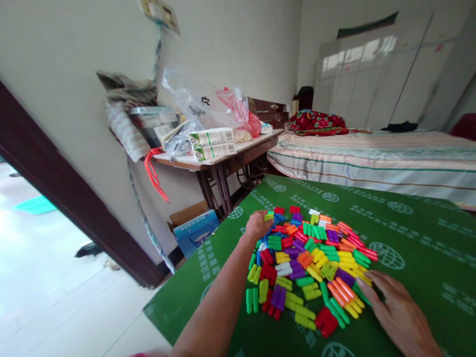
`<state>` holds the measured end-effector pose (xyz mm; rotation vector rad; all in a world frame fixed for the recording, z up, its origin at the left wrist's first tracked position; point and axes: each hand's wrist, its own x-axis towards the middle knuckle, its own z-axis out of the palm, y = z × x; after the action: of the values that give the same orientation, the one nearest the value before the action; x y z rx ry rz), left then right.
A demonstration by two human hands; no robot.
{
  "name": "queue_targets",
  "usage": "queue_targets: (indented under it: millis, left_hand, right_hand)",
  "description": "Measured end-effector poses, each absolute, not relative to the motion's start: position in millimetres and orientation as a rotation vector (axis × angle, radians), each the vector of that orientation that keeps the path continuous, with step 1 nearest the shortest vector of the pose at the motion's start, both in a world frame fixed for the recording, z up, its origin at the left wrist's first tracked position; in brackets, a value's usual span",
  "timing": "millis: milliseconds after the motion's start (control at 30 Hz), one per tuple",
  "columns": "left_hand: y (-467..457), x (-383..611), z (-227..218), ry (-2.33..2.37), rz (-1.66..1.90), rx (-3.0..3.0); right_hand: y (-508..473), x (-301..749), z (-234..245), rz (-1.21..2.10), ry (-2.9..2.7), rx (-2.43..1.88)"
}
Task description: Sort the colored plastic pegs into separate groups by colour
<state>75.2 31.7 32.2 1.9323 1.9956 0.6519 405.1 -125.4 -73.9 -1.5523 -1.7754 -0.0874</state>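
A pile of colourful plastic building pieces [293,267], shaped like joined bullet-like pegs, is spread on a green board [420,248]. At the pile's far left edge, my left hand [259,225] is closed, with a yellow-green building piece [268,216] at its fingertips. Part of its grip is hidden behind the hand. My right hand [396,310] rests at the pile's right edge, thumb and fingers apart. Its fingertips lie beside yellow and green pieces, close to an orange piece [341,291]; no piece shows in its grasp.
Behind the board stands a table [256,144] loaded with milk-type cartons [212,144] and plastic bags [204,101]. A blue box [197,233] sits on the floor below it. A bed with striped cover [372,153] borders the far side. The board's left edge overhangs the tiled floor.
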Motion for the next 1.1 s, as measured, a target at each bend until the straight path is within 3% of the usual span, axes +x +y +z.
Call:
queue_targets:
  millis: [333, 733, 1100]
  left_hand:
    - [31, 92, 29, 2.012, 0.215, 2.117]
    - [7, 80, 36, 1.783, 0.415, 2.262]
    - [39, 70, 36, 1.950, 0.466, 2.160]
  right_hand:
    - [-124, 403, -71, -0.064, -1.770, -1.549]
    - [-123, 399, -68, -0.060, -1.771, -1.531]
    - [-122, 402, -72, -0.065, -1.748, -1.544]
